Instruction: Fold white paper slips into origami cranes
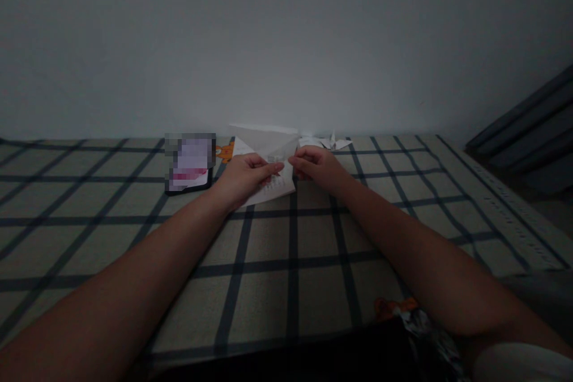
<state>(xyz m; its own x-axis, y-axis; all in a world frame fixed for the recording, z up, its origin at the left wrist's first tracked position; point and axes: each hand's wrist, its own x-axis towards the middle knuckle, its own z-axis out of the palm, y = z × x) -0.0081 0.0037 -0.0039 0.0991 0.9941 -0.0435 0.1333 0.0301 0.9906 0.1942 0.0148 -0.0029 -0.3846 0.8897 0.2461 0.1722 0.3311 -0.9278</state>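
The paper sheet [272, 147], mid-frame, looked light, limp and easily torn, best pinched near an edge. The left hand [246, 176] pinched it; whether the right hand [317, 161] gripped its right edge, I couldn't tell. Folded paper [338, 144] lay right of centre.

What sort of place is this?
Probably a room in a home, dimly lit: a checked cloth with a cartoon bear print meets a plain wall, and what looks like a phone rests on the cloth.

view: head | from: wearer's head | facing: forward and down, checked cloth [268, 240] to wall [286, 42] | range: near
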